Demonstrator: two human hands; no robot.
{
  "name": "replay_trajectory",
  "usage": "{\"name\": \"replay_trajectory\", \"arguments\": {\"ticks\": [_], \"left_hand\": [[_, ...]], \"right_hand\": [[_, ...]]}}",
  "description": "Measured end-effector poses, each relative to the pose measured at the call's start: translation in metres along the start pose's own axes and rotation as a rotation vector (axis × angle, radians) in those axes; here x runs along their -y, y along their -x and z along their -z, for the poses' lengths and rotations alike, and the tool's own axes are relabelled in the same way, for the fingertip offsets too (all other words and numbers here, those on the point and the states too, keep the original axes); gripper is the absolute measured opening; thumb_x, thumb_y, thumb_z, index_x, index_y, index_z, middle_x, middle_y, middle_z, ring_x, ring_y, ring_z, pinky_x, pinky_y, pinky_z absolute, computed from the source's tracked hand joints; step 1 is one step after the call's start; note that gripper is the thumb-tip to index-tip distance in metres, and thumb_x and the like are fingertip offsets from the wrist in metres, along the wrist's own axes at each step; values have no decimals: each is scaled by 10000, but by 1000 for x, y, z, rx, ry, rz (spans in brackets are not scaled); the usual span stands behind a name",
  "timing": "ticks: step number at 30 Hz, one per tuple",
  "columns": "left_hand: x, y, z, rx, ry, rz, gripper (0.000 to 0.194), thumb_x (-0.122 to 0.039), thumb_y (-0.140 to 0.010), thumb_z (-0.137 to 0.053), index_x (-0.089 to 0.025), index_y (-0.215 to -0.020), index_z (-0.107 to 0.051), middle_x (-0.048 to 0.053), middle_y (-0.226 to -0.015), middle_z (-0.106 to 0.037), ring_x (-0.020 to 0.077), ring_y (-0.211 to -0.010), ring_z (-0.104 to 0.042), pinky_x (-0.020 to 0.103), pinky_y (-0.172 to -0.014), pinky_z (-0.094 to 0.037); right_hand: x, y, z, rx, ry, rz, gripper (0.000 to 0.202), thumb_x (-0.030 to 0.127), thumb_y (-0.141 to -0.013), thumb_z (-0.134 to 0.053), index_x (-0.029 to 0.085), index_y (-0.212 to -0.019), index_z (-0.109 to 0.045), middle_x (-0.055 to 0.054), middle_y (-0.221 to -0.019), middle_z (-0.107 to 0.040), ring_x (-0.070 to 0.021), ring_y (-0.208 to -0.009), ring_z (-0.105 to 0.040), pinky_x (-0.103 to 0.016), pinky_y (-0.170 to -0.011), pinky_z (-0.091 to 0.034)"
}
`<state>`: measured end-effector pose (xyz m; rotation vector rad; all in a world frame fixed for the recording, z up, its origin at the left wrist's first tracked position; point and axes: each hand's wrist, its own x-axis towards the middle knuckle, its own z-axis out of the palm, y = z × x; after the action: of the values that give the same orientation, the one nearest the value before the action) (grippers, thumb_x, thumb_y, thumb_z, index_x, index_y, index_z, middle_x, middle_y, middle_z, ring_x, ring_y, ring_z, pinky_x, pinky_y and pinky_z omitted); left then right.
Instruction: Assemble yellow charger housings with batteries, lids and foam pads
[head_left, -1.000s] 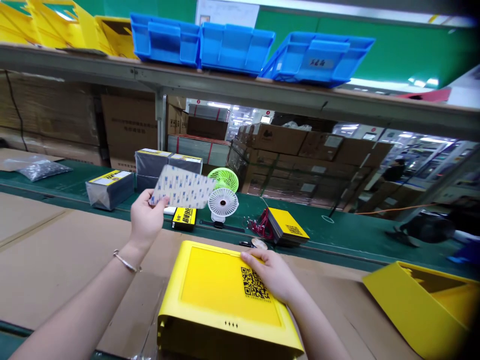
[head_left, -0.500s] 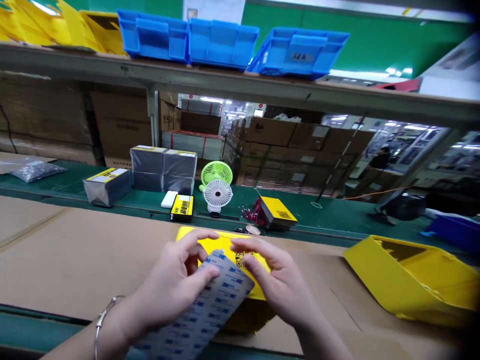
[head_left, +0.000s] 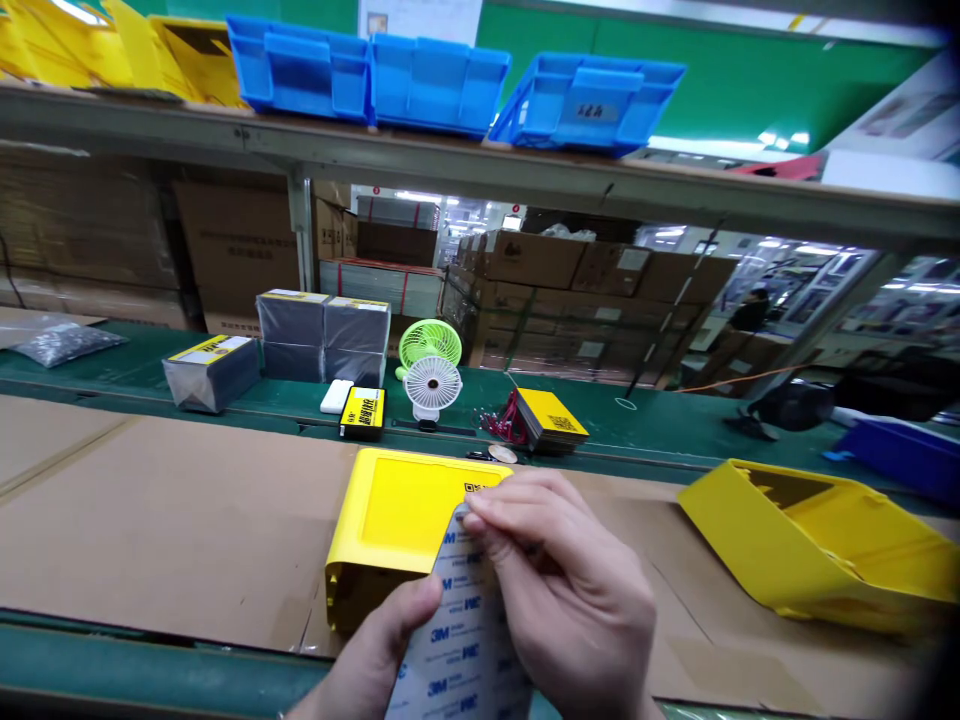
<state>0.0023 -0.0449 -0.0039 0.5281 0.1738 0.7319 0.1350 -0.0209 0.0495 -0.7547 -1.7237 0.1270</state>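
A white sheet (head_left: 461, 640) printed with blue 3M marks is held up in front of me. My right hand (head_left: 566, 590) pinches its top corner, thumb against fingers. Along the sheet's left edge lies the thumb of my left hand (head_left: 379, 645); the other fingers are behind the sheet, which the hand grips low down. Behind the hands a yellow housing (head_left: 405, 500) with a black QR code rests on the cardboard, its dark open side facing me.
Another yellow housing (head_left: 817, 550) lies at the right. On the green bench stand grey wrapped blocks (head_left: 326, 335), a white fan (head_left: 433, 385), a green fan (head_left: 439, 343) and a stack of yellow-topped cards (head_left: 551, 418). Blue bins (head_left: 439, 85) line the shelf above.
My left hand has moved down and left along the sheet. My right hand has closed on the sheet's top corner. More of the yellow housing shows.
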Motion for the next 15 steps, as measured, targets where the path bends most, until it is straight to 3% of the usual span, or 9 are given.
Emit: {"name": "replay_trajectory", "arguments": {"ticks": [2, 6, 11, 15], "left_hand": [[5, -1, 2, 12, 75, 60, 599, -566, -733, -503, -147, -1161, -527, 111, -996, -629, 276, -978, -562, 433, -917, -329], [2, 1, 5, -13, 104, 7, 690, -639, -723, -456, -168, -1227, -479, 118, -1056, -608, 307, -1057, -517, 468, -938, -304], [0, 12, 12, -69, -39, 24, 686, -635, -743, -454, -159, -1236, -485, 125, -1073, -598, 284, -1019, -534, 447, -942, -302], [-2, 17, 10, -128, -295, -65, 589, -588, -806, -406, -254, -1290, -431, 79, -1252, -503, 254, -1097, -469, 401, -940, -311]], "right_hand": [[-1, 2, -1, -1, 94, 93, 267, -9, -699, -615, 196, -867, -644, -38, -896, -636, -186, -892, -555, -362, -786, -485], [-2, 7, 0, 109, 182, 178, 240, 1, -719, -580, 184, -868, -623, -63, -993, -596, -208, -973, -505, -398, -833, -456], [2, 7, 2, 137, 290, 77, 205, 76, -757, -564, 185, -927, -599, -80, -1040, -522, -210, -1002, -478, -386, -825, -448], [6, 4, 5, 110, 326, -5, 162, 150, -761, -590, 204, -913, -594, -74, -1058, -503, -221, -1025, -479, -400, -855, -433]]}}
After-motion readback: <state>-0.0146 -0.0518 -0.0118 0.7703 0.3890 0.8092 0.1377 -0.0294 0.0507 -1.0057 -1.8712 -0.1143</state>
